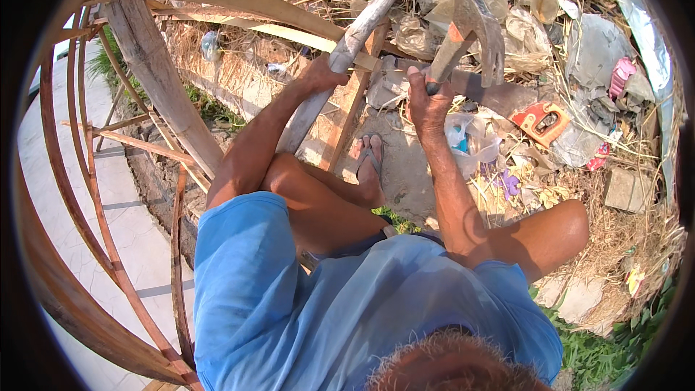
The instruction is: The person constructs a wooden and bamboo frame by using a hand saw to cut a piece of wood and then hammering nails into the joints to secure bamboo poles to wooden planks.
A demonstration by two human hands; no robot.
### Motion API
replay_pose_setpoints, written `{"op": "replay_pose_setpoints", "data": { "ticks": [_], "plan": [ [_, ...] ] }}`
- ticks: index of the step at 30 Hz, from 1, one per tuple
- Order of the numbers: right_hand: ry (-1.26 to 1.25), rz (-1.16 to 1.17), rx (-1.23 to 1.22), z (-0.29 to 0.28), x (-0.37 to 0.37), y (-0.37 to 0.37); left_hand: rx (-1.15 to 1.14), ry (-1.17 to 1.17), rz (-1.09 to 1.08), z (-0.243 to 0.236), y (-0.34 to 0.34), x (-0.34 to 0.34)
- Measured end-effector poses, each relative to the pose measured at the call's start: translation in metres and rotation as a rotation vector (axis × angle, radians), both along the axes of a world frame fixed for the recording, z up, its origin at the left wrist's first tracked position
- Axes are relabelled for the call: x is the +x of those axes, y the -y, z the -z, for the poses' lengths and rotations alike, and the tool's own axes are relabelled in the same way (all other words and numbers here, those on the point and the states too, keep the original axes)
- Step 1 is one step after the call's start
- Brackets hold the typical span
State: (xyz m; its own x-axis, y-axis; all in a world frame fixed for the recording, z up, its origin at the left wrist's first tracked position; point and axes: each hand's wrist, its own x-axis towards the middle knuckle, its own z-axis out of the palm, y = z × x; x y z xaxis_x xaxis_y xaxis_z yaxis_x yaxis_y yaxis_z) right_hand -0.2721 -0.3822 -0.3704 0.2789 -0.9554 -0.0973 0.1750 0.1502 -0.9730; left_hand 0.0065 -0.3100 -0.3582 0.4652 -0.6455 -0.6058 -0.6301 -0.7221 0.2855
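A claw hammer (457, 40) is raised in front of me on the right, its metal head up and away from me. My right hand (428, 105) is closed around the lower end of its handle, thumb pointing up. To the left, my left hand (324, 76) grips a grey weathered wooden pole (362, 27), which slants up and away from beside my knee. A sawn board (355, 116) runs just right of the pole, crossing under a pale horizontal strip (286, 31). The hammer head touches neither pole nor board.
A handsaw with an orange handle (543, 124) lies among plastic litter and straw on the right. Near it sits a clear plastic bag (467, 137). A thick post (156, 72) and several wooden slats (87, 195) stand at left. My sandalled foot (371, 159) rests below the board.
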Motion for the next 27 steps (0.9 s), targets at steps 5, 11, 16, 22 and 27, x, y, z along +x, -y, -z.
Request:
{"op": "replay_pose_setpoints", "data": {
  "ticks": [5,11,16,22,27],
  "plan": [
    [0.157,-0.058,0.104,0.035,0.019,-0.033,0.032,0.056,0.063,-0.011,0.013,-0.008],
    [-0.163,-0.149,-0.008,0.055,0.018,-0.035,0.059,0.028,0.032,-0.025,0.014,-0.018],
    [0.470,0.222,-0.125,-0.040,0.014,0.003,0.017,0.099,0.081,-0.002,-0.001,-0.001],
    [-0.233,-0.284,0.197,0.090,0.026,-0.039,0.029,0.120,0.132,-0.013,0.017,-0.005],
    [0.218,0.153,-0.062,-0.039,0.003,0.033,0.040,0.086,0.064,-0.005,-0.004,-0.003]
  ]
}}
